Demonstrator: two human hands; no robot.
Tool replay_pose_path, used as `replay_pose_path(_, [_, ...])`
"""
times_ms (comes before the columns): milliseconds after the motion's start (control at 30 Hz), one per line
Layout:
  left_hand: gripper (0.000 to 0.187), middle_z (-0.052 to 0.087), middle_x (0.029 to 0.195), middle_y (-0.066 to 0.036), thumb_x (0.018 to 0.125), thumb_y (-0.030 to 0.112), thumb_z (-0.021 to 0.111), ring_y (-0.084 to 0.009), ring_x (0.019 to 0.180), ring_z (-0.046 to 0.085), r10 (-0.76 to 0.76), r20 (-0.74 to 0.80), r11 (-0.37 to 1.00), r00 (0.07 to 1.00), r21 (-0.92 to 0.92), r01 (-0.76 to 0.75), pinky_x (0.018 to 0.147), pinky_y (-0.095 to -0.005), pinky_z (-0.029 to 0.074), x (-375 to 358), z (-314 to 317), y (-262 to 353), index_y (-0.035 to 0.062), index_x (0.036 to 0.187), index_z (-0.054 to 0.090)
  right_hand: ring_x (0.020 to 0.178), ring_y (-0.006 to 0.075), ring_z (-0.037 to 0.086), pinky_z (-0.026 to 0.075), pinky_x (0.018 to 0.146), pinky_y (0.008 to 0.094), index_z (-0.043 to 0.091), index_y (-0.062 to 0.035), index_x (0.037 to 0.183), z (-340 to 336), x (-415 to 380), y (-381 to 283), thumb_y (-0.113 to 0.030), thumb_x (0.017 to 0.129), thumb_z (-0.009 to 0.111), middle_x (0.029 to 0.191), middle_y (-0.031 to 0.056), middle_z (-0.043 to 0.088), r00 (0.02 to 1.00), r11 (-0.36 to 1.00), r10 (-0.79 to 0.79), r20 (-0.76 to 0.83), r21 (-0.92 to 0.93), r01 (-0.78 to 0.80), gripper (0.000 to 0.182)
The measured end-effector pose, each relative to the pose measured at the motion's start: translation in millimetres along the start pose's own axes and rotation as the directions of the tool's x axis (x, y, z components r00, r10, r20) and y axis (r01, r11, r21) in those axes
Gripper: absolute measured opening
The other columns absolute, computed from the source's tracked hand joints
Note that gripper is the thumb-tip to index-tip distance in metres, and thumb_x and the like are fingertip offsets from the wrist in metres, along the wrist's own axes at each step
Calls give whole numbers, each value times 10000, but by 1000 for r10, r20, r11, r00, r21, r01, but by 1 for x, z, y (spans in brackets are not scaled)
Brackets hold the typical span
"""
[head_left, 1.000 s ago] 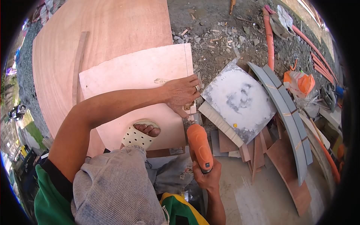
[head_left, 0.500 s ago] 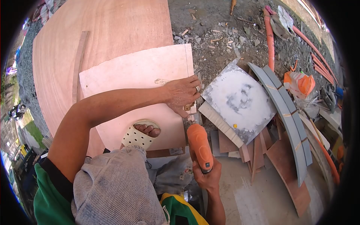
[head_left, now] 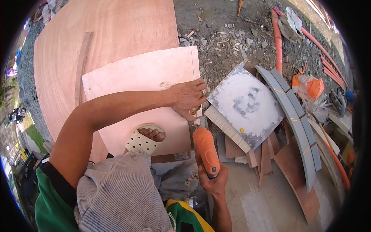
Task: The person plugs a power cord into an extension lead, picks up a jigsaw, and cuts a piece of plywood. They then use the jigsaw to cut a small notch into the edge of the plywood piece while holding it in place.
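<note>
Closest to you is your raised knee [head_left: 116, 189] in faded denim, with the green and yellow shirt [head_left: 185, 216] showing beside it. Just past the shirt, your right hand [head_left: 214, 179] has its grip wrapped around the orange power tool [head_left: 206, 149]. The tool's front end points away from you, toward the near right edge of the pale board [head_left: 135, 73]; you can't tell whether its tip touches anything.

Your foot, in a cream clog with dark holes [head_left: 143, 144], rests on the near part of that board. Farther along, your left hand [head_left: 187, 96], a ring on one finger, lies over the board's right edge, thumb angled toward the tool. Its fingertips are partly hidden, so you cannot tell whether this grip is pinching the edge or only pressing on it.

To the right are wood offcuts [head_left: 264, 160], a square panel smeared with white [head_left: 247, 100], and curved grey strips [head_left: 295, 120]. The pale board overlaps a large plywood sheet [head_left: 116, 23], where a narrow wooden strip [head_left: 82, 69] lies. Beyond, rubble [head_left: 235, 38] covers the ground, with orange pipes [head_left: 277, 42] at upper right.
</note>
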State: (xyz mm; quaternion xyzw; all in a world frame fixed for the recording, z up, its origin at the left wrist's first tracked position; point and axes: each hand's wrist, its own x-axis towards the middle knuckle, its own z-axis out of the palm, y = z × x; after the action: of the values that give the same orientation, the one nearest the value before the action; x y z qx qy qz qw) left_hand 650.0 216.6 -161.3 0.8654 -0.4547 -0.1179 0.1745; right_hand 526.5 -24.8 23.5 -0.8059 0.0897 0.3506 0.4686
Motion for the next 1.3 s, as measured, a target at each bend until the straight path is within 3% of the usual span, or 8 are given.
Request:
replay_pose_path(67, [767,656,1078,-258,740,655,652,-370,1179,508,-5,89,998,996,-55,10,1140,-475,290,1,-1,0,-78,965,657,652,163,646,530,661,323,637,4,891,0,0,-1,-132,792,736,708,98,663,1000,1000,-1,0,-1,1,196])
replay_pose_path(800, [665,659,1037,-231,704,562,707,-361,1162,510,-1,51,993,999,-115,7,1133,-479,299,0,0,-2,-53,954,672,633,168,635,518,639,329,617,9,842,-1,3,-4,-119,794,723,691,120,644,1000,999,17,-9,-35,-18,174])
replay_pose_path(867, [706,692,842,-196,699,594,695,-350,1128,522,8,1,997,1000,-80,-8,1121,-460,304,-1,1,-2,-66,949,678,631,167,633,517,639,328,616,9,839,-1,3,-3,-118,793,723,690,120,643,1000,999,15,-7,-30,-15,172])
replay_pose_path(1100, [703,692,848,-199,713,587,698,-354,1121,529,21,7,998,1000,-55,-21,1125,-461,305,0,2,-3,-75,949,675,631,162,639,517,630,324,615,17,830,-1,5,-2,-115,796,717,682,108,648,1000,1000,1,6,-17,-1,170])
replay_pose_path(1167, [658,646,1115,-254,719,563,672,-358,1172,509,12,37,998,999,-69,-10,1148,-483,280,0,3,-3,-57,941,668,631,161,646,518,627,324,616,19,831,-1,5,-3,-115,796,716,680,106,651,1000,1000,6,7,-13,-6,170])
replay_pose_path(1300, [661,642,1137,-253,722,565,667,-357,1175,509,8,44,995,999,-99,-4,1153,-489,271,0,5,-3,-55,951,674,637,153,662,523,621,319,618,20,837,-1,5,-5,-103,800,711,683,99,662,1000,1000,6,10,-4,-6,159])
